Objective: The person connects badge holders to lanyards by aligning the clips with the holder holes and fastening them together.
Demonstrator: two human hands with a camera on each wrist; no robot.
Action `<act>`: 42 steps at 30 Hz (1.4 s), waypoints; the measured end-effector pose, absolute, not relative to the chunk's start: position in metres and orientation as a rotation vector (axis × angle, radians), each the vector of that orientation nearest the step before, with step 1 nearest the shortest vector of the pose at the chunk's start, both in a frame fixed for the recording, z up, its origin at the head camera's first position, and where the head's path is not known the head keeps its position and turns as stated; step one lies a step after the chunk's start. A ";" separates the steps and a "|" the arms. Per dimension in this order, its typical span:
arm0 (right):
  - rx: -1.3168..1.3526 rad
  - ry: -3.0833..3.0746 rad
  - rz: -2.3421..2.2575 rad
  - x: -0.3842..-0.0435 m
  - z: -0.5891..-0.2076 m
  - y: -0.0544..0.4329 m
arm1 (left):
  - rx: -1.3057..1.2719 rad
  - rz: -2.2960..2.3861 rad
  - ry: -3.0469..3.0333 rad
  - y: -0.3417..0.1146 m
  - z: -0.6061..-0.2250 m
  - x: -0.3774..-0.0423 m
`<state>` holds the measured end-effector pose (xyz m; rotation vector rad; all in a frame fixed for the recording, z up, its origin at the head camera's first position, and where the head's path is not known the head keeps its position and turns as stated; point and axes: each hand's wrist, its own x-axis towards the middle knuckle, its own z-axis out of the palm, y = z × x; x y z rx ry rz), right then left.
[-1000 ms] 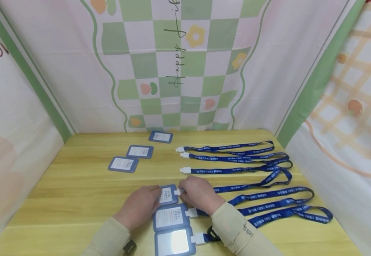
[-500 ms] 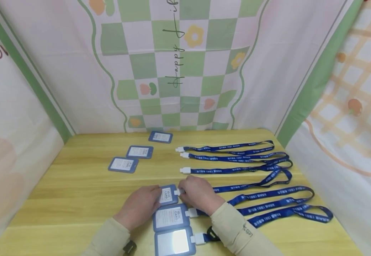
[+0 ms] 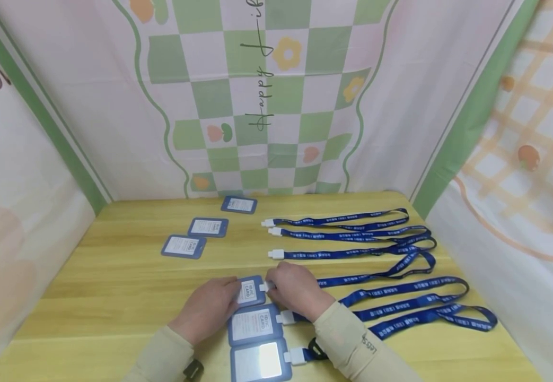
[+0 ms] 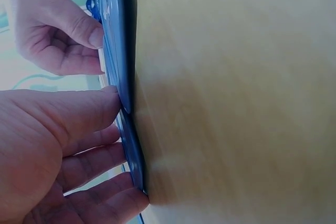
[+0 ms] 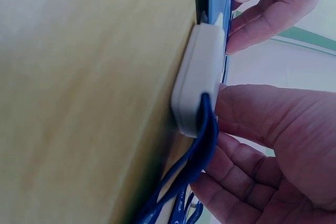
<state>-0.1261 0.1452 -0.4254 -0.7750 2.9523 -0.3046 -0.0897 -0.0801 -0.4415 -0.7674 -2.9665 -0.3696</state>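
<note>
In the head view my left hand [image 3: 209, 307] holds the left end of a blue badge holder [image 3: 252, 291] with a white "ID/IC CARD" insert. My right hand [image 3: 296, 286] pinches the white clip [image 3: 264, 287] at its right edge, fingers covering most of it. From under that hand the clip's blue lanyard [image 3: 371, 278] runs right. Directly below lie a second badge holder [image 3: 256, 324] and a third badge holder [image 3: 261, 362], each joined to a white-clipped lanyard. In the left wrist view thumb and fingers [image 4: 94, 156] span the holder's edges.
Three loose badge holders, such as the nearest badge holder [image 3: 183, 246], lie at the back left of the wooden table [image 3: 114, 297]. Three lanyards, among them the middle lanyard [image 3: 348, 235], lie at the back right. Patterned curtains [image 3: 281, 95] enclose the table.
</note>
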 end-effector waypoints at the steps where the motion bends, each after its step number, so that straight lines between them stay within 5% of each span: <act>1: -0.773 2.952 -0.306 -0.126 -0.425 0.145 | -0.764 -0.370 -2.969 -0.080 -0.441 -0.090; 42: -0.779 2.961 -0.335 -0.123 -0.428 0.149 | -0.792 -0.367 -2.928 -0.077 -0.440 -0.086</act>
